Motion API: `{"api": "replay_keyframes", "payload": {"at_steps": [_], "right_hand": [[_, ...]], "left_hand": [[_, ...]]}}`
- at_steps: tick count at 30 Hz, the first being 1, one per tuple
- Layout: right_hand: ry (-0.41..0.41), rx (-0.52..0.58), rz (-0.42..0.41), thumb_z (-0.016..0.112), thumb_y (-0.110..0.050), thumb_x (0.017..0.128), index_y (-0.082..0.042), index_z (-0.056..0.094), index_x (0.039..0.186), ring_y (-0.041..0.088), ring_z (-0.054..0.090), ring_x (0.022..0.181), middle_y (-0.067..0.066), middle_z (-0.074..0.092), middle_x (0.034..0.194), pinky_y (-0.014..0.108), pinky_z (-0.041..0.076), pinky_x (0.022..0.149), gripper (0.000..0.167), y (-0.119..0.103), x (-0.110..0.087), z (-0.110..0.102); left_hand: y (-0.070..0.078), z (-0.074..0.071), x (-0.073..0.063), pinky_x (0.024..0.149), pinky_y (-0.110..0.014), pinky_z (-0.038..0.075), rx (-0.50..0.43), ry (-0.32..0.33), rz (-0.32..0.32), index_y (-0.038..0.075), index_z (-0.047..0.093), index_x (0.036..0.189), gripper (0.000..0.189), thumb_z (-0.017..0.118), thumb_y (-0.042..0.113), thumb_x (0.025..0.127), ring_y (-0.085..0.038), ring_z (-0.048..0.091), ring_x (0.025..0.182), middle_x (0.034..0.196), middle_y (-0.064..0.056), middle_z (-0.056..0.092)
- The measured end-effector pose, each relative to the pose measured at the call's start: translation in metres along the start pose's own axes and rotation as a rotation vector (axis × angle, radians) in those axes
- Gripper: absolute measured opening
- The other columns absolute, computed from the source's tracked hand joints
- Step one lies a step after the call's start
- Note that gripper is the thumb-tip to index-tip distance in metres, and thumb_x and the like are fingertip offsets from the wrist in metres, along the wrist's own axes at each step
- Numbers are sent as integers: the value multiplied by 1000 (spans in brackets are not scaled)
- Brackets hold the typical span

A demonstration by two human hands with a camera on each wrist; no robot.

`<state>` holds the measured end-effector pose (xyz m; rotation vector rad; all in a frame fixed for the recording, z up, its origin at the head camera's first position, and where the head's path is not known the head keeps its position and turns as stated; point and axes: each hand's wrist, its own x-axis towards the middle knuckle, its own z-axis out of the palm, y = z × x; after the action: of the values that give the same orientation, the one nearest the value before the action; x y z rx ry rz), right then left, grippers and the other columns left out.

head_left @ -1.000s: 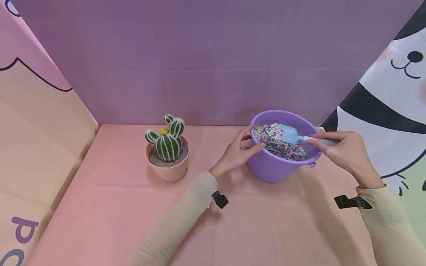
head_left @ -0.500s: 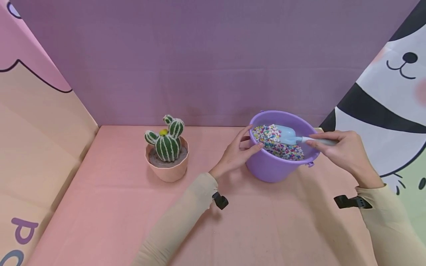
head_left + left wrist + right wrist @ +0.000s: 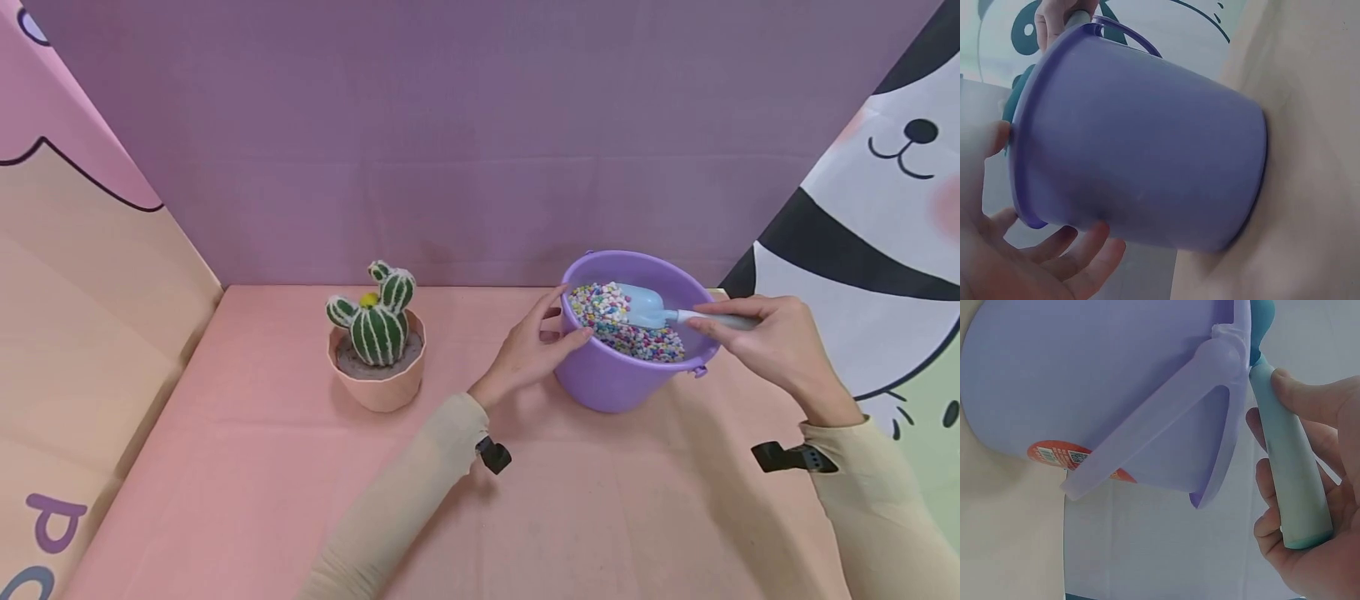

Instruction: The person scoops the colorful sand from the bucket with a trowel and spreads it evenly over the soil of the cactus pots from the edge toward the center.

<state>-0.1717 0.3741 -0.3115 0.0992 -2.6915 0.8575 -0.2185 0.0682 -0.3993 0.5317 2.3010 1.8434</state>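
Note:
A purple bucket (image 3: 615, 383) holds small multicoloured beads (image 3: 637, 340). My left hand (image 3: 528, 348) holds the bucket's left side, thumb at the near rim and fingers spread along the outer wall. My right hand (image 3: 780, 337) grips the pale handle of a light blue scoop (image 3: 643, 307), whose blade is inside the bucket with beads heaped at its front. In the right wrist view the fingers curl round the scoop handle (image 3: 1294, 469), and most of the blade is hidden behind the rim. The left wrist view shows my left fingers (image 3: 1085, 259) at the bucket wall.
A knitted green cactus (image 3: 378, 335) in a peach pot (image 3: 382, 392) stands on the pink tabletop (image 3: 300, 500), left of the bucket. The bucket's handle (image 3: 1154, 425) hangs down its side. A purple backdrop (image 3: 465, 150) rises behind, with printed panels at both sides.
The scoop has shifted very slightly left inside the bucket. The hands keep their holds, and the view drifts a little.

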Motion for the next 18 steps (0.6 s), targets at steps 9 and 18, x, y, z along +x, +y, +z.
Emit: {"api": "replay_keyframes", "payload": {"at_steps": [9,18], "right_hand": [[-13,-2,-15,89,-25,88,-7,85,111,-13,56,84,-44,58,84,8,46,64,29,-4,0,0],[-22,1,-26,89,-28,89,-8,85,111,-14,57,85,-39,60,87,7,48,66,30,-9,0,0]], "left_hand": [[1,-8,-4,106,-46,59,-58,45,-15,35,34,166,79,74,45,98,-34,66,133,160,-11,52],[-4,-14,-8,102,-47,61,-61,61,-33,36,36,164,78,73,48,97,-35,66,132,160,-10,53]]}}
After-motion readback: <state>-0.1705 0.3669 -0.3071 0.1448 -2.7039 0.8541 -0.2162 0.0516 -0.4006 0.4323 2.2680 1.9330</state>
